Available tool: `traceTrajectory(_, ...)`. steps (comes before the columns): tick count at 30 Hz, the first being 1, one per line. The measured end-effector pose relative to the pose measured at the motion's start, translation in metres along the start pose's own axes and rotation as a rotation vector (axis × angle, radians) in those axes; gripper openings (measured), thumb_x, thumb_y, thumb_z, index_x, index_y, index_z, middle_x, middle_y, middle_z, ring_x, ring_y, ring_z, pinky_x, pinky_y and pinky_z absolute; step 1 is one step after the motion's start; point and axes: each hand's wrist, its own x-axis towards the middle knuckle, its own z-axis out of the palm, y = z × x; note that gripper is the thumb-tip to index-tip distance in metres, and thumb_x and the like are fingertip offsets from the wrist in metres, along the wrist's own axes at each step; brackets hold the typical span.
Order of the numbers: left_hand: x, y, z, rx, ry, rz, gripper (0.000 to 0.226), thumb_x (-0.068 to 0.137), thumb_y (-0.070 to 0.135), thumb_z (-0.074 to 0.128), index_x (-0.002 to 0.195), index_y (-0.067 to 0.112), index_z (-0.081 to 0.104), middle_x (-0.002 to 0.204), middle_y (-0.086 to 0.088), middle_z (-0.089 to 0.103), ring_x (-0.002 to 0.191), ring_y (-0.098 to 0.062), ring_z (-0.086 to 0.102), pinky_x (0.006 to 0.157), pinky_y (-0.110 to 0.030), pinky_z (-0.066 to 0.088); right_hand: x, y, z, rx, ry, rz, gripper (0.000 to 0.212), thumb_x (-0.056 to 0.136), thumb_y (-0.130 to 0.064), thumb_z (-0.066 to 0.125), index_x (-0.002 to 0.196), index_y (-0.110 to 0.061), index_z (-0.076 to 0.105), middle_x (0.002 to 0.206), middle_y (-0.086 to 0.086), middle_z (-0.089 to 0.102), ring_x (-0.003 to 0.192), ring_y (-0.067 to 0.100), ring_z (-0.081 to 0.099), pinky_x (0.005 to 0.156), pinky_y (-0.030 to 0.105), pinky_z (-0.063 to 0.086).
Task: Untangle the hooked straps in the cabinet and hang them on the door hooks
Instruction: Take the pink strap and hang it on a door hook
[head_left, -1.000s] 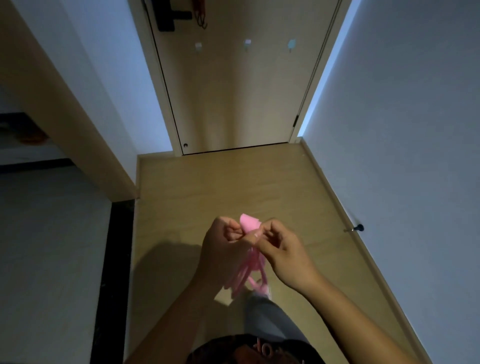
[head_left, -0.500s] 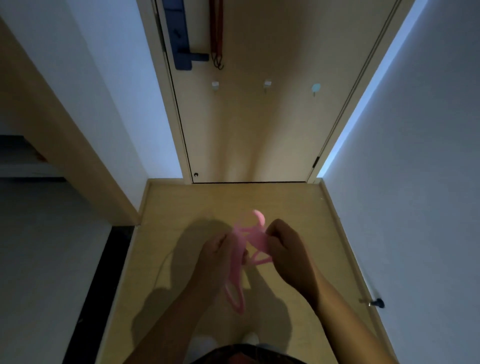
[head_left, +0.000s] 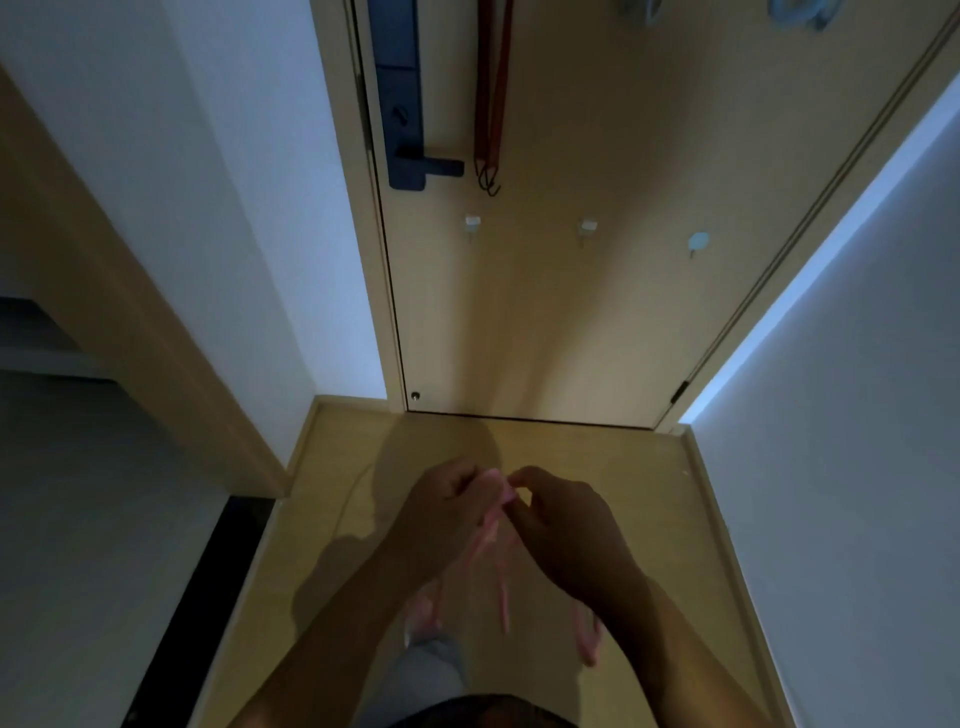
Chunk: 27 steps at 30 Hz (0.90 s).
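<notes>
So, view: the door (head_left: 571, 322) fills more of the frame than 0.5 s ago, and the lock plate (head_left: 402, 104) and red strap (head_left: 491, 104) show much further up.
Left hand (head_left: 447, 501): fingers curled, pinching the top end of the pink strap (head_left: 491, 525), just beside the other hand.
Right hand (head_left: 566, 525): thumb and forefinger pinch the same strap from the opposite side.
Hand gap: narrower than 0.5 s ago; the fingertips nearly meet.
Pink strap position: held over the floor (head_left: 332, 519), short of the door. Strands hang between the wrists, with one loop below the right wrist and another below the left forearm.
Pink strap change: 0.5 s ago a loop stood above the hands. Now almost nothing shows above the fingers, and the dangling part is longer.
Red strap: hangs on the door beside the lock plate, dark hooks at its lower end, same place as before.
Door hooks (head_left: 587, 227): three in a row below the red strap, two square and one round.
Top edge: pale-blue rings (head_left: 795, 10) cut off by the frame; can't tell what they are.
</notes>
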Motion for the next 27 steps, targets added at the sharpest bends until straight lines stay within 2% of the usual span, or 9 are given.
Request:
traceTrajectory(3,0.053,0.006,-0.018,0.108,-0.004,0.056,0.026,0.082,0.022,0.065,0.075,-0.002,0.057,0.057,0.006,0.044,0.049,-0.002,0.038,0.048,-0.014,0.033,0.047,0.003,-0.003,-0.046,0.081,0.007,0.027,0.093,-0.039,0.044,0.101,-0.022,0.064,0.085,0.001,0.07,0.082,0.02,0.063,0.061,0.026,0.03)
traceTrajectory(5,0.085,0.009,-0.033,0.213,-0.023,0.084,0.013,0.08,0.016,0.068,0.089,0.013,0.06,0.075,0.009,0.053,0.062,-0.001,0.048,0.057,-0.011,0.041,0.08,0.003,-0.008,-0.111,0.133,-0.013,0.035,0.09,-0.042,0.039,0.1,-0.021,0.066,0.091,0.001,0.071,0.085,0.02,0.064,0.063,0.024,0.03)
traceTrajectory(8,0.126,0.005,-0.054,0.29,-0.033,0.135,0.037,0.08,0.015,0.068,0.111,0.029,0.052,0.1,0.014,0.055,0.083,0.002,0.054,0.066,-0.005,0.047,0.131,0.006,-0.013,-0.123,0.2,-0.012,0.025,0.092,-0.034,0.048,0.099,-0.021,0.068,0.092,0.001,0.072,0.085,0.019,0.066,0.065,0.024,0.037)
traceTrajectory(12,0.172,-0.004,-0.073,0.39,0.048,0.23,0.046,0.086,0.032,0.062,0.129,0.024,0.048,0.114,0.016,0.05,0.093,0.003,0.052,0.073,0.001,0.041,0.187,0.006,-0.01,-0.192,0.131,-0.007,0.031,0.097,-0.034,0.038,0.105,-0.02,0.064,0.102,0.001,0.069,0.09,0.021,0.066,0.077,0.034,0.05)
traceTrajectory(16,0.214,-0.01,-0.08,0.418,0.08,0.272,0.045,0.086,0.051,0.052,0.117,0.019,0.059,0.108,0.003,0.063,0.088,-0.009,0.059,0.078,-0.016,0.048,0.233,0.012,-0.016,-0.252,0.036,0.02,0.046,0.095,-0.042,0.025,0.109,-0.018,0.061,0.109,0.005,0.066,0.098,0.025,0.062,0.079,0.036,0.049)
traceTrajectory(20,0.264,-0.018,-0.081,0.635,0.193,0.373,0.047,0.091,0.046,0.038,0.101,0.012,0.069,0.096,-0.005,0.069,0.084,-0.01,0.062,0.086,-0.006,0.036,0.28,0.022,-0.022,-0.266,-0.114,0.053,0.039,0.099,-0.04,0.025,0.106,-0.018,0.056,0.111,0.005,0.062,0.101,0.026,0.06,0.079,0.034,0.044)
traceTrajectory(24,0.319,-0.014,-0.08,0.735,0.253,0.404,0.044,0.093,0.039,0.038,0.091,0.012,0.073,0.085,-0.005,0.072,0.074,-0.017,0.067,0.078,-0.017,0.045,0.33,0.039,-0.031,-0.246,-0.118,0.051,0.036,0.099,-0.041,0.023,0.1,-0.023,0.054,0.098,-0.002,0.061,0.088,0.021,0.061,0.077,0.032,0.046)
traceTrajectory(26,0.347,-0.012,-0.078,0.771,0.262,0.391,0.042,0.092,0.036,0.039,0.088,0.013,0.074,0.081,-0.004,0.072,0.07,-0.016,0.066,0.074,-0.019,0.046,0.355,0.048,-0.039,-0.211,-0.135,0.034,0.028,0.1,-0.036,0.027,0.094,-0.026,0.052,0.079,-0.009,0.054,0.069,0.014,0.056,0.067,0.024,0.045)
traceTrajectory(27,0.361,-0.011,-0.078,0.758,0.25,0.356,0.04,0.091,0.035,0.04,0.088,0.014,0.074,0.081,-0.003,0.072,0.069,-0.016,0.066,0.074,-0.019,0.043,0.368,0.052,-0.043,-0.197,-0.129,0.016,0.024,0.1,-0.034,0.03,0.095,-0.026,0.052,0.078,-0.008,0.055,0.062,0.013,0.054,0.062,0.022,0.045)
